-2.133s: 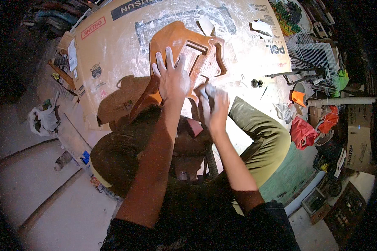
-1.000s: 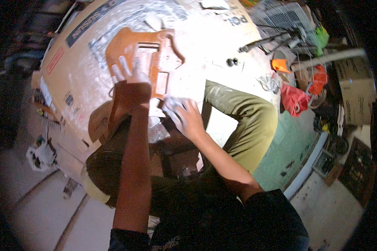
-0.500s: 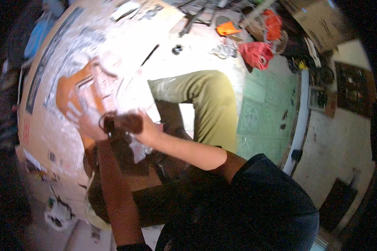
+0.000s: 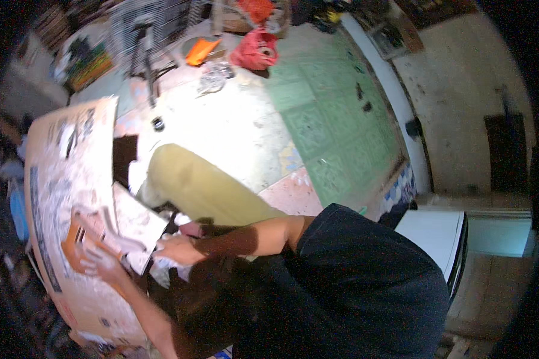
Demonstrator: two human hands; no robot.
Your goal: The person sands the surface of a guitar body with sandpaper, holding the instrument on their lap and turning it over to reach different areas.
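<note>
Head view showed the person bent low over a large cardboard sheet (image 4: pixel 72 179) spread on the floor (image 4: pixel 233 128) at the left of the scene. The left hand (image 4: pixel 99 260) lay flat with its fingers spread, its grip apart, pressing on an orange leather piece (image 4: pixel 76 239) near the sheet's near-left part; it closed on nothing. The right hand (image 4: pixel 176 248) sat just right of it, resting on a pale paper pattern (image 4: pixel 135 224) that overlapped the leather; blur hid its fingers, so I could not tell whether that grip was apart or clamped on anything. A knee in olive trousers (image 4: pixel 200 188) rose just behind the right hand. Farther off, on the pale floor, lay a small dark ring (image 4: pixel 157 124), an orange scrap (image 4: pixel 200 51) and a red bag (image 4: pixel 254 51), well apart from the hands. Green patterned tiles (image 4: pixel 335 113) covered the floor to the right, and a white box (image 4: pixel 437 236) stood at the near right beside the dark shirt (image 4: pixel 365 287).
</note>
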